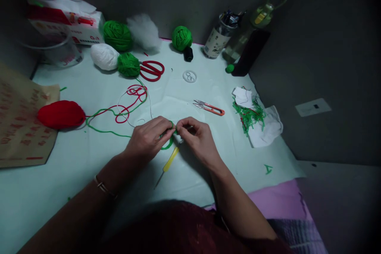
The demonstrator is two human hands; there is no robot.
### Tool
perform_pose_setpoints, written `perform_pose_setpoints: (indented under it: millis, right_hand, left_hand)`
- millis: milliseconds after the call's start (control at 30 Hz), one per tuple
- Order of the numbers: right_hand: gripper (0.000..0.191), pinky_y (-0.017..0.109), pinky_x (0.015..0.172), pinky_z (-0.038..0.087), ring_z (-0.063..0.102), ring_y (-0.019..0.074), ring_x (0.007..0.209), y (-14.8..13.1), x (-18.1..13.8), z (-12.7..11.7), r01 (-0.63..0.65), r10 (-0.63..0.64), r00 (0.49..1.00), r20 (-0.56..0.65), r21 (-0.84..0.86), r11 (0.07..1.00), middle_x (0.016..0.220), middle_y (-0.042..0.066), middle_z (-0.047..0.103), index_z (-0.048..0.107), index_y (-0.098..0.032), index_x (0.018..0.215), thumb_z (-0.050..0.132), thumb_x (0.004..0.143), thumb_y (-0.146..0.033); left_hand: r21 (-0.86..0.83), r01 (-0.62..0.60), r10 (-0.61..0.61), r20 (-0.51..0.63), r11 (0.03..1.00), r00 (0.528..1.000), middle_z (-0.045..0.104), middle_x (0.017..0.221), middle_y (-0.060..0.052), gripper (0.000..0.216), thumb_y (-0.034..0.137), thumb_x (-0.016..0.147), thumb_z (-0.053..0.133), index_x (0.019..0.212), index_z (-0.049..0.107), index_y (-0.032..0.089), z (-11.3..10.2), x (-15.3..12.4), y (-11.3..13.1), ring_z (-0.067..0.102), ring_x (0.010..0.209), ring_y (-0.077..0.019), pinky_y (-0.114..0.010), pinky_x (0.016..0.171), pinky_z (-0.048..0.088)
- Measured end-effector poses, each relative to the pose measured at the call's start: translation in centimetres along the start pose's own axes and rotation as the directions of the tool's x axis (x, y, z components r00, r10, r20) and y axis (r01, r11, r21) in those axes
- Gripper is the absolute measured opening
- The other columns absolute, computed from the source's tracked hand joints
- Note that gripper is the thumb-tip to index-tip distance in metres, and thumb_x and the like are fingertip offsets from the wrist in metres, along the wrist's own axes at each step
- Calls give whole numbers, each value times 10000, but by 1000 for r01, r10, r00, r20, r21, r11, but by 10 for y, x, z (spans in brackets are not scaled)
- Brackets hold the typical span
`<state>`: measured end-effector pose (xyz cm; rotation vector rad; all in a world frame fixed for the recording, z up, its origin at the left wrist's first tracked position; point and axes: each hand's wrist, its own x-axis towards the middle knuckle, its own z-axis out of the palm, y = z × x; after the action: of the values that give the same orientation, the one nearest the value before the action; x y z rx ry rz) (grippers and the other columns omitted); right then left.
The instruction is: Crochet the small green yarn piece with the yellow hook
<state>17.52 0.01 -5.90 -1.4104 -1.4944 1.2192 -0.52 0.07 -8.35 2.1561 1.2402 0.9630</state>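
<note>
On the desk covered in pale, faintly creased sheeting (pixel 98 166), I have soft yarn everywhere: a plump oval red skein (pixel 61 114), a smooth white egg-shaped ball (pixel 104 56) and, touching it, a tightly wound dark green ball (pixel 128 64). Behind them sits a wispy white clump of fluff (pixel 144 31). Loose red, green and white strands (pixel 135 95) curl in a tangle beyond my left hand. The slim yellow-handled hook with a metal shaft (pixel 171 159) lies slanted, just below the hands.

My forearms come in from the lower edge and converge near the middle of the desk. The left hand (pixel 150 137) is palm down, fingers bent, pinching a narrow loop of green yarn (pixel 167 145); the right hand (pixel 195 137) meets it, thumb and forefinger closed on the same yarn, other fingers curled.

My fingers cover most of the yarn where they meet, so I can't make out its stitches. The hook's upper end is hard to read beside the right hand.
</note>
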Motion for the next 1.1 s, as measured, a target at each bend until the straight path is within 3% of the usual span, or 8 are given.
perform_pose_setpoints:
  millis: [100, 267, 633, 767, 867, 1100]
  right_hand:
    - [102, 282, 627, 426, 535, 114, 639, -1, 1, -2, -47, 47, 999, 27, 27, 999, 716, -9, 637, 691, -182, 808, 635, 846, -259]
    - [143, 280, 633, 408, 525, 112, 639, -3, 1, -6, -122, 122, 988, 98, -2, 992, 696, -9, 620, 695, -164, 819, 631, 854, -288]
    - [123, 313, 735, 438, 590, 156, 787, -6, -2, -13, 179, -121, 976, 179, -353, 918, 851, 29, 670, 669, -202, 868, 570, 915, -146]
    - [123, 331, 772, 446, 591, 178, 850, -5, -3, -13, 278, -203, 956, 213, -425, 861, 877, 43, 660, 644, -198, 904, 536, 957, -172]
    - [93, 327, 764, 453, 591, 175, 838, -5, -4, -11, 274, -213, 959, 187, -416, 867, 867, 30, 650, 635, -207, 896, 561, 936, -166]
    - [70, 322, 766, 478, 615, 171, 853, -6, -5, -6, 260, -234, 966, 112, -376, 889, 900, 22, 662, 643, -217, 920, 626, 901, -152]
  left_hand:
    - [124, -116, 120, -26, 985, 992, 755, 888, -75, 152, 206, 972, 554, 923, 697, 222, 1, -1, -2, 685, 826, -196, -318, 711, 483]
    - [217, -330, 360, -116, 919, 926, 764, 838, -40, 105, 110, 939, 593, 936, 665, 187, 2, 1, -4, 705, 774, -178, -291, 669, 524]
    - [190, -359, 379, -79, 914, 922, 762, 844, -61, 85, 94, 918, 619, 930, 673, 159, 2, 1, -7, 699, 775, -191, -304, 680, 525]
    - [126, -249, 257, -50, 960, 965, 746, 831, -62, 85, 145, 925, 607, 884, 672, 181, 5, 1, -9, 671, 774, -192, -315, 692, 492]
    - [60, -118, 120, -40, 991, 992, 722, 815, -62, 85, 190, 918, 606, 853, 662, 192, 6, 1, -7, 646, 774, -197, -329, 699, 473]
    - [-150, 182, -185, -9, 972, 983, 726, 850, -42, 56, 196, 886, 600, 846, 638, 194, 6, 4, 4, 662, 711, -160, -291, 667, 516]
